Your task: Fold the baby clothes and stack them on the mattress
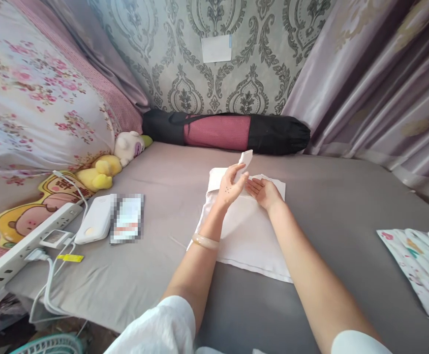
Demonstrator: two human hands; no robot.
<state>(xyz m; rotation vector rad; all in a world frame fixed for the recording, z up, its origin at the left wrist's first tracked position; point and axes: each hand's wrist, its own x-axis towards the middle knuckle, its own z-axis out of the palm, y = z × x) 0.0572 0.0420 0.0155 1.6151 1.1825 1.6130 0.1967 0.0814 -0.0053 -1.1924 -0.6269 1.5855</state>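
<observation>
A white cloth (253,236) lies spread on the grey bed sheet, with its far part folded over. Above that folded part my left hand (232,184) is closed around a stiff-looking white flat piece (246,157), which sticks up past the fingers. I cannot tell whether this piece is part of the cloth. My right hand (265,192) is open just to the right, palm turned up and fingers stretched toward the left hand. It rests on or just over the cloth's far right part; contact is unclear.
On the left are a power strip (18,250) with cables, a white power bank (95,219), a blurred-out packet (127,219) and plush toys (98,172). A black and pink rolled bag (218,132) lies along the wall. Patterned folded fabric (417,265) is at right.
</observation>
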